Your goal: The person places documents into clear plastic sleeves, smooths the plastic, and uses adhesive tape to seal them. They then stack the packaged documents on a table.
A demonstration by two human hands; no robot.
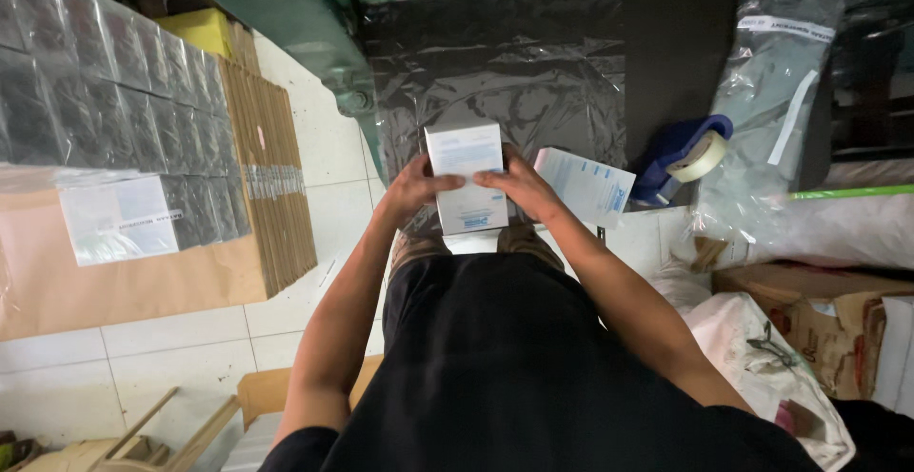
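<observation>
Both hands — left hand point(411, 186), right hand point(514, 185) — are pressed on the white box point(466, 175). Best to grip both sides evenly — over the clear plastic sheet point(514, 82).

white box point(466, 179): its middle and lower edges are covered by both hands; print too small to tell.
left hand point(415, 186): fingertips hidden behind the box.
right hand point(514, 186): palm side out of sight.
tape dispenser point(687, 156): lower part hidden by the second white box point(585, 185).
bagged stack point(105, 82): cut off by the left and top edges.
wooden chair point(143, 439): cut off by the bottom edge.
</observation>
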